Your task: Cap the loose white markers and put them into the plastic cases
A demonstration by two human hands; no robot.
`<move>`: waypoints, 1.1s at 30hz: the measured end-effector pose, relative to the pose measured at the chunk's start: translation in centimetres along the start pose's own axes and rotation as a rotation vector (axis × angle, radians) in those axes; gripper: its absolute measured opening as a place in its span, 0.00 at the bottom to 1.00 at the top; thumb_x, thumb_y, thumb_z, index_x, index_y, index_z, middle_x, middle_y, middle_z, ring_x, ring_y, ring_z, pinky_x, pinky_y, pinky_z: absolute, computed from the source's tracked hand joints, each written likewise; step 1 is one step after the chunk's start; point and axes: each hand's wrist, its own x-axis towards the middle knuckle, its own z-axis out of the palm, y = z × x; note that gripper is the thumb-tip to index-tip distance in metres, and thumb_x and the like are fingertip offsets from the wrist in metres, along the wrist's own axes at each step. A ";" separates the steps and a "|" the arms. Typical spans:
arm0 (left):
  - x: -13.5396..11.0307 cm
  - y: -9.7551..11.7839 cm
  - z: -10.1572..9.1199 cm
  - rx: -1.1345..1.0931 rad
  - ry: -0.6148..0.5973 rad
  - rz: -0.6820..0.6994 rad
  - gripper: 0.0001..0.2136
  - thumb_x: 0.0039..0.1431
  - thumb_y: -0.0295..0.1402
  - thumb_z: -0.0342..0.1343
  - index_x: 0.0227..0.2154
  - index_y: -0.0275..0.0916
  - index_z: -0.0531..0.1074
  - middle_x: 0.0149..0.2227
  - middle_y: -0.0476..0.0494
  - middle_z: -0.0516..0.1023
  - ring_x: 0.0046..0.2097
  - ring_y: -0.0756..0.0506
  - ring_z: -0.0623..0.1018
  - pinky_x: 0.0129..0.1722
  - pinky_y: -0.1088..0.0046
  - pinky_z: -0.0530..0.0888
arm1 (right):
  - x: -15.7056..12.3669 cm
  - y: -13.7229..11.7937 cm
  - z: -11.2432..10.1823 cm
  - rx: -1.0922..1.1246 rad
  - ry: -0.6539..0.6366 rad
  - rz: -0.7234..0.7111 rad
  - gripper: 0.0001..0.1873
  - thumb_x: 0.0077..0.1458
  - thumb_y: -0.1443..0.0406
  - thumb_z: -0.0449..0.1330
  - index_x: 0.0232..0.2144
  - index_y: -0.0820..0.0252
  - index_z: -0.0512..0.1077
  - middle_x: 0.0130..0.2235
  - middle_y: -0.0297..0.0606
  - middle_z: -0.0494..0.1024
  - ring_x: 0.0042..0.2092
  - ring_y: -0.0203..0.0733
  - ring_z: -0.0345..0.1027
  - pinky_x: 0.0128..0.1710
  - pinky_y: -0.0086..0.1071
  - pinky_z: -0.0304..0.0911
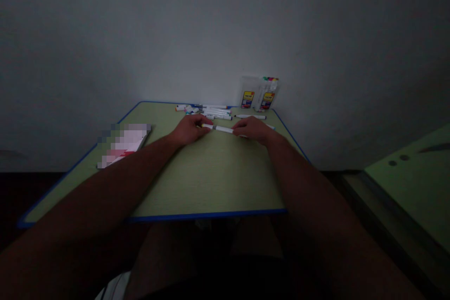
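Observation:
Both my hands rest on a green desk (211, 173) with a blue rim. Between them lies a white marker pen (222, 129), held level. My left hand (190, 129) is closed round its left end. My right hand (252, 129) is closed round its right end. Just beyond the hands, several more white markers (214, 111) lie in a loose heap near the desk's far edge. One single marker (250, 116) lies apart, to the right of the heap.
Two clear marker packs (259, 93) with yellow labels lean against the grey wall at the far right corner. A flat pink and white booklet (123, 144) lies at the desk's left. Another green desk (415, 173) stands to the right.

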 end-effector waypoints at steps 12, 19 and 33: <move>-0.2 0.7 0.0 -0.024 -0.035 0.008 0.12 0.46 0.34 0.62 0.35 0.38 0.80 0.27 0.49 0.75 0.29 0.49 0.69 0.30 0.71 0.67 | -0.1 0.1 -0.1 -0.021 -0.028 -0.043 0.12 0.50 0.63 0.65 0.37 0.62 0.84 0.27 0.35 0.78 0.28 0.34 0.65 0.33 0.29 0.60; -0.2 0.7 0.1 -0.036 -0.042 0.013 0.11 0.45 0.36 0.62 0.33 0.39 0.79 0.27 0.50 0.73 0.29 0.49 0.69 0.30 0.71 0.67 | -0.2 -0.1 0.0 -0.012 -0.012 -0.052 0.13 0.50 0.63 0.65 0.37 0.63 0.83 0.25 0.33 0.77 0.27 0.33 0.64 0.31 0.28 0.59; 0.2 -0.2 0.4 0.116 0.049 0.055 0.12 0.49 0.35 0.59 0.37 0.39 0.80 0.32 0.46 0.78 0.33 0.47 0.73 0.37 0.68 0.71 | 0.0 -0.4 0.7 0.240 0.124 -0.126 0.12 0.48 0.63 0.68 0.35 0.65 0.79 0.26 0.36 0.77 0.24 0.31 0.64 0.25 0.26 0.58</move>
